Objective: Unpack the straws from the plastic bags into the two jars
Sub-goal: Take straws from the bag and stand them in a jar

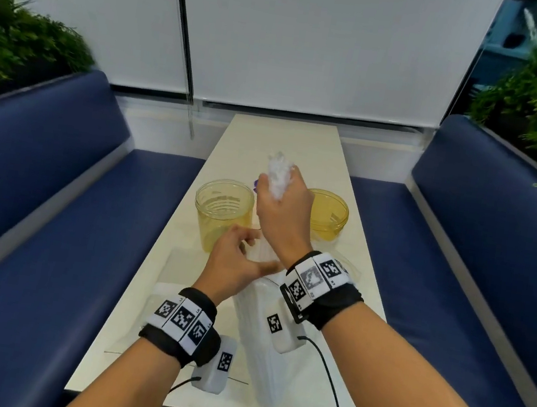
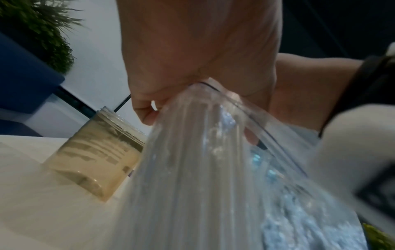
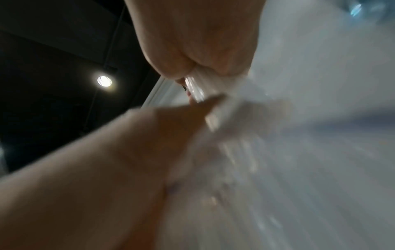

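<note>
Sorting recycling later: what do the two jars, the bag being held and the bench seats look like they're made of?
Jars: likely clear yellow-tinted plastic; see-through walls, ribbed screw-thread rim. Bag: thin transparent plastic film, glossy and crinkled, gathered in the right hand. Bench seats: smooth navy upholstery, perhaps vinyl or faux leather; blur leaves it open.

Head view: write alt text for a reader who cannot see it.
The right hand lifts a clear bundle of straws above two empty yellow jars on a long table. The left hand hovers open near the bag.
</note>
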Demonstrator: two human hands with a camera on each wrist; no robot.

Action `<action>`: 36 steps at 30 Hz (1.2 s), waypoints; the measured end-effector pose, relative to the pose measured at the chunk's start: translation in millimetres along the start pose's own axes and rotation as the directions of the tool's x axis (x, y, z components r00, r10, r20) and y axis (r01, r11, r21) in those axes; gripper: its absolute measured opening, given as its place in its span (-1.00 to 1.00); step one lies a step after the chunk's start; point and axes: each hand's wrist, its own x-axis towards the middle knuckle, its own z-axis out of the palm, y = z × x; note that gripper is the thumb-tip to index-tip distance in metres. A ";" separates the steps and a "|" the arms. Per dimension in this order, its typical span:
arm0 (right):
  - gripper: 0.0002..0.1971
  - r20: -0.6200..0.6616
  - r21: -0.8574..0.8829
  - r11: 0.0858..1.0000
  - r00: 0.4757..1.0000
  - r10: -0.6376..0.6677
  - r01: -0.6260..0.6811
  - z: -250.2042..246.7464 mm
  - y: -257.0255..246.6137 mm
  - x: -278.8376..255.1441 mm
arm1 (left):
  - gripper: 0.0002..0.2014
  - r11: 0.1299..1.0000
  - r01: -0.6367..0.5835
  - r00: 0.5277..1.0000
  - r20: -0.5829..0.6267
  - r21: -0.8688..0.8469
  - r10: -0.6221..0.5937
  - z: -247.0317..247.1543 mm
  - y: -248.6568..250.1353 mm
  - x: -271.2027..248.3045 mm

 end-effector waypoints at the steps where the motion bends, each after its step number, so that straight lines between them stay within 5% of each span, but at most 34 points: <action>1: -0.82 -0.021 0.012 1.000 1.000 -0.023 0.023 -2.5 -7.7 6.9 | -0.43 1.000 -0.006 1.000 -0.005 0.006 0.006 -1.2 -2.7 -1.2; 12: -0.88 -0.275 0.337 0.913 0.951 -0.141 0.232 -52.6 -90.7 119.1 | -0.34 0.978 -0.048 0.998 -0.020 0.203 0.053 -26.8 -20.0 -7.0; 18: -0.75 -0.417 0.302 0.917 0.901 -0.119 0.261 -70.4 -32.4 176.2 | -0.42 0.969 -0.013 0.997 -0.064 0.248 0.030 -45.6 -39.0 -17.1; 27: -0.63 -0.258 0.051 0.999 0.966 0.006 0.008 -30.3 110.8 149.3 | -0.50 0.977 -0.004 0.993 -0.117 0.214 0.029 -60.1 -47.9 -28.2; 36: -0.52 -0.048 -0.217 0.942 0.966 0.253 -0.258 -20.7 162.0 102.0 | -0.63 0.968 -0.093 0.990 -0.080 0.233 0.115 -65.5 -33.6 -18.7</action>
